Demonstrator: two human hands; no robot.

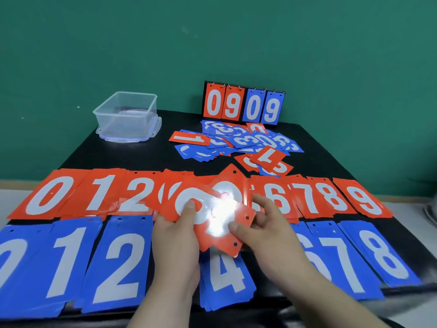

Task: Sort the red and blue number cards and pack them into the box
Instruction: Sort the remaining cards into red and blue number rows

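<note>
A row of red number cards [99, 195] runs across the table's middle, reading 0, 1, 2, then 6, 7, 8, 9. In front lies a row of blue number cards [118, 261] showing 0, 1, 2, 4, 6, 7, 8. My left hand [176, 242] holds a fanned bunch of red cards [212, 209] from below, thumb on top. My right hand [262, 226] pinches the bunch's right side. Glare hides their digits. A clear plastic box [126, 114] stands open at the back left.
A loose heap of mixed red and blue cards [236, 143] lies behind the rows. An upright flip scoreboard [243, 102] reading 09 09 stands at the back against the green wall. The black table's [146, 157] front and side edges are close to the outer cards.
</note>
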